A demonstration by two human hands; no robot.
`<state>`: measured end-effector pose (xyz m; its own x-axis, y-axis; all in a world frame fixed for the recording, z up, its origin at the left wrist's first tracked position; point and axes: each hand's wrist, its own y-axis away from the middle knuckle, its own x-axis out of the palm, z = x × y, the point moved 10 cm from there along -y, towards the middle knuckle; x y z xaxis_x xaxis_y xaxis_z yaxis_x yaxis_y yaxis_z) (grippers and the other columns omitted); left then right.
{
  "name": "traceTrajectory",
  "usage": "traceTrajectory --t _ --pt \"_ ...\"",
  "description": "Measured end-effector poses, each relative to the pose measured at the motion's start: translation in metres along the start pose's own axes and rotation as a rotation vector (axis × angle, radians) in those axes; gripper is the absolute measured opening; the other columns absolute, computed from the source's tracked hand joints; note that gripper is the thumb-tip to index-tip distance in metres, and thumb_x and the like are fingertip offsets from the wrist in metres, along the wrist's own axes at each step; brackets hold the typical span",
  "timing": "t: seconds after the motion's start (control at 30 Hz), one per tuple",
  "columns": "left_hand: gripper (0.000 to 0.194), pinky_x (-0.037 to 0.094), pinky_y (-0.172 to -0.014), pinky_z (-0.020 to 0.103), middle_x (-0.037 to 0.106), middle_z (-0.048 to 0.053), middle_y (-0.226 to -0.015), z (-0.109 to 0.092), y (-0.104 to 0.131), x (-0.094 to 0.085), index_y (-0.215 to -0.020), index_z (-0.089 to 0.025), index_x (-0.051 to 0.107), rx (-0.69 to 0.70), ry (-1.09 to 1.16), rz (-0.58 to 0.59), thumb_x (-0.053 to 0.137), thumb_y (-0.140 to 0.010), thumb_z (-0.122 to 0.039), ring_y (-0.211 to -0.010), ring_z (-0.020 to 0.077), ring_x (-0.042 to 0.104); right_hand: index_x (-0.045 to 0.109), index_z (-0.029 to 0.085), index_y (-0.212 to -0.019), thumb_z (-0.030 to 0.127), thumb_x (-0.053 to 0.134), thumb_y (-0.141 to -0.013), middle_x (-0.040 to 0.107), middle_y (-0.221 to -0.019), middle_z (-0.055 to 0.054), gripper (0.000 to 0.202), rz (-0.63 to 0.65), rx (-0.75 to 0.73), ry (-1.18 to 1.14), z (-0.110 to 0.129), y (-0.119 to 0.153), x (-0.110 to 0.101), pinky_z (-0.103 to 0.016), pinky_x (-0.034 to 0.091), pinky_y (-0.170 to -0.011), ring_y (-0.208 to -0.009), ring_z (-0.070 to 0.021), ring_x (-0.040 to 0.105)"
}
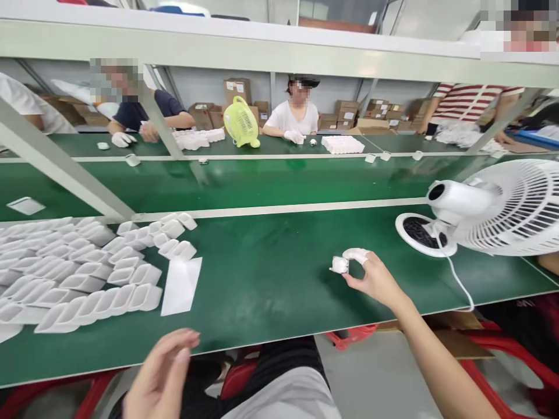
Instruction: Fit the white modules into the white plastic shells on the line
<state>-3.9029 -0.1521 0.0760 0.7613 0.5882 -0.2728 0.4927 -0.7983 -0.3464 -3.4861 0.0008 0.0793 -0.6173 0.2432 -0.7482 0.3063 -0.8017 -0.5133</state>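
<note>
My right hand (375, 278) is over the green bench, its thumb and fingers closed on a small white piece with clear edges (339, 265). White finger covers are on some of its fingers. The exact kind of that piece is too small to tell. My left hand (161, 372) hangs at the bench's front edge, fingers loosely bent and apart from the thumb, with nothing visible in it. Beyond it lies a white sheet of paper (181, 285). Many white open-ended rectangular housings (94, 276) stand in rows at the left, beside the paper.
A white fan (463, 203) stands at the right, its cable (460, 279) running to the bench edge. Behind the bench runs a green conveyor belt (283, 180) with a few white pieces. Co-workers sit across it, near a yellow-green fan (241, 123). Slanting posts (65, 163) rise at the left.
</note>
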Motion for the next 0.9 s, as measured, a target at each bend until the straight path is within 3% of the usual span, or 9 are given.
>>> traceTrajectory --t 0.07,0.13,0.2,0.27,0.37,0.47,0.63,0.8,0.9 --pt "0.022 0.054 -0.081 0.027 0.066 0.006 -0.097 -0.005 -0.002 0.038 -0.094 -0.020 0.068 0.006 0.081 0.170 0.061 -0.088 -0.040 -0.085 0.0185 0.065 0.058 0.021 -0.109 0.028 0.061 -0.081 0.067 -0.107 -0.007 0.029 -0.022 -0.094 -0.015 0.048 -0.016 0.000 -0.044 0.048 -0.090 -0.100 -0.0257 0.060" --pt "0.020 0.054 -0.082 0.028 0.065 0.007 -0.101 -0.019 -0.004 0.073 -0.102 -0.022 0.068 0.096 0.148 0.348 0.061 -0.088 -0.035 -0.087 0.0187 0.065 0.056 0.022 -0.110 0.025 0.063 -0.080 0.067 -0.105 -0.006 0.031 -0.078 -0.226 -0.037 0.100 -0.032 -0.004 -0.043 0.048 -0.091 -0.098 -0.0240 0.060" --pt "0.027 0.053 -0.083 0.029 0.061 0.008 -0.111 -0.033 -0.010 0.092 -0.114 -0.025 0.065 0.186 0.196 0.422 0.063 -0.088 -0.032 -0.094 0.0195 0.063 0.055 0.022 -0.111 0.022 0.063 -0.078 0.066 -0.104 -0.006 0.034 -0.136 -0.349 -0.099 0.149 -0.047 -0.009 -0.041 0.049 -0.091 -0.098 -0.0226 0.061" --pt "0.042 0.052 -0.086 0.030 0.054 0.010 -0.121 -0.048 -0.020 0.099 -0.124 -0.027 0.060 0.248 0.276 0.414 0.067 -0.085 -0.039 -0.103 0.0223 0.059 0.054 0.022 -0.112 0.021 0.062 -0.077 0.067 -0.103 -0.005 0.036 -0.161 -0.432 -0.174 0.187 -0.060 -0.011 -0.040 0.050 -0.092 -0.097 -0.0217 0.061" --pt "0.060 0.051 -0.087 0.033 0.049 0.012 -0.126 -0.067 -0.036 0.095 -0.128 -0.027 0.058 0.308 0.471 0.363 0.072 -0.076 -0.054 -0.111 0.0274 0.053 0.054 0.022 -0.111 0.021 0.063 -0.073 0.067 -0.101 -0.004 0.039 -0.167 -0.504 -0.252 0.228 -0.076 -0.011 -0.040 0.050 -0.094 -0.096 -0.0215 0.062" --pt "0.059 0.051 -0.086 0.034 0.053 0.013 -0.120 -0.079 -0.051 0.080 -0.119 -0.026 0.065 0.355 0.620 0.271 0.072 -0.072 -0.061 -0.109 0.0287 0.054 0.054 0.025 -0.112 0.020 0.068 -0.067 0.067 -0.102 -0.003 0.047 -0.139 -0.521 -0.338 0.253 -0.088 -0.008 -0.036 0.054 -0.087 -0.095 -0.0216 0.063" --pt "0.054 0.052 -0.076 0.030 0.057 0.011 -0.112 -0.081 -0.065 0.053 -0.112 -0.027 0.069 0.392 0.687 0.114 0.071 -0.071 -0.063 -0.095 0.0242 0.058 0.055 0.028 -0.110 0.015 0.068 -0.061 0.068 -0.099 -0.002 0.052 -0.067 -0.504 -0.519 0.286 -0.102 0.002 -0.029 0.057 -0.072 -0.085 -0.0200 0.067" --pt "0.052 0.052 -0.074 0.030 0.058 0.009 -0.102 -0.084 -0.070 0.033 -0.108 -0.025 0.070 0.426 0.742 0.000 0.069 -0.072 -0.064 -0.086 0.0213 0.058 0.057 0.028 -0.109 0.024 0.072 -0.072 0.069 -0.095 -0.002 0.039 -0.149 -0.549 -0.658 0.303 -0.108 -0.003 -0.028 0.057 -0.073 -0.080 -0.0193 0.068" --pt "0.052 0.051 -0.075 0.030 0.058 0.008 -0.095 -0.084 -0.075 0.030 -0.103 -0.023 0.071 0.396 0.806 -0.019 0.071 -0.070 -0.064 -0.088 0.0228 0.057 0.061 0.029 -0.111 0.040 0.074 -0.078 0.069 -0.099 -0.003 0.038 -0.075 -0.543 -0.714 0.301 -0.112 0.005 -0.027 0.056 -0.077 -0.085 -0.0197 0.068"
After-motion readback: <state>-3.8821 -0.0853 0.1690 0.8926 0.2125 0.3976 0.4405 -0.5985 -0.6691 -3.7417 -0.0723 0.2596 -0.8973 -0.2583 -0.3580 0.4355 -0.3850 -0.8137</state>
